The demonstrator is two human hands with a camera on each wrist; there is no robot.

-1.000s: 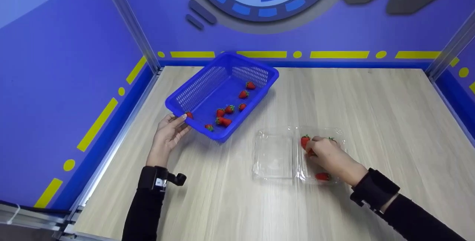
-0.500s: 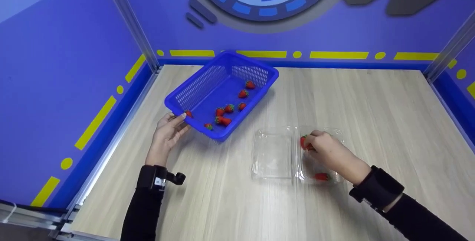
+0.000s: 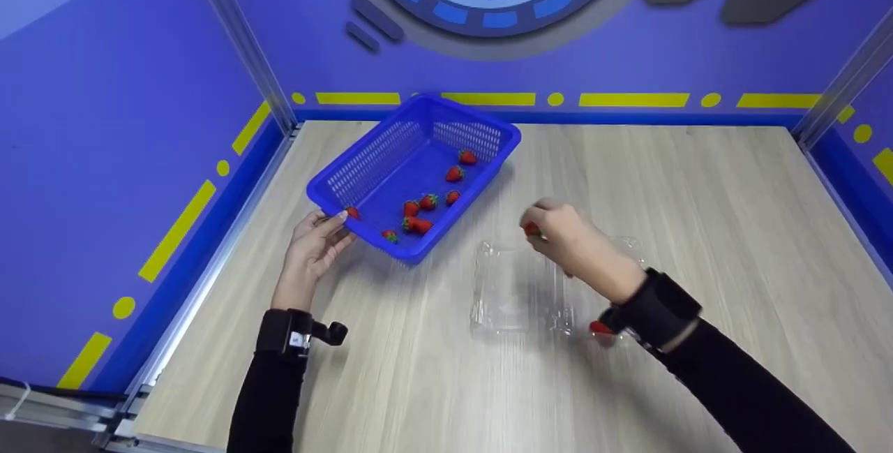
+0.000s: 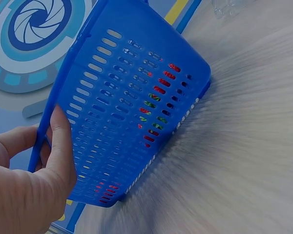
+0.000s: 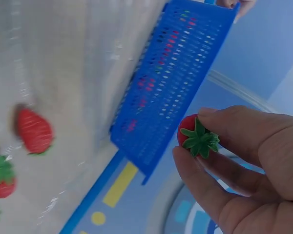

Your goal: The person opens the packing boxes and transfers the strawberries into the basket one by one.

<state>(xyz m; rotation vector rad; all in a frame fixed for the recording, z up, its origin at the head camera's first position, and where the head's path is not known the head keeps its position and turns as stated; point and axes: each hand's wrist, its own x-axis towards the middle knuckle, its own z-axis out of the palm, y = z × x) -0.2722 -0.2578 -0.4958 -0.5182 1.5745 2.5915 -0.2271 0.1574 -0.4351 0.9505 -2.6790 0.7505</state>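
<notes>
In the head view, my left hand [image 3: 310, 250] grips the near-left rim of the blue plastic basket [image 3: 387, 177], thumb on top. Several strawberries [image 3: 455, 174] lie in the basket, mostly along its right side. My right hand [image 3: 568, 236] is over the far part of a clear plastic clamshell box [image 3: 513, 299] that lies unfolded on the table. Between thumb and fingers it pinches a strawberry [image 5: 199, 139], green leaves facing the right wrist camera. More strawberries [image 5: 34, 131] lie in the box's right half, mostly hidden by my right arm in the head view.
The wood-grain table [image 3: 698, 229] is bounded by blue printed panels [image 3: 139, 125] at the back and sides, with metal frame posts [image 3: 241, 41] at the corners. The basket stands at the back left, the clamshell nearer and to its right.
My right hand has lifted from the clamshell's right half and moved left and away from me, a strawberry in its fingers. The left hand keeps its grip on the basket, which stays put.
</notes>
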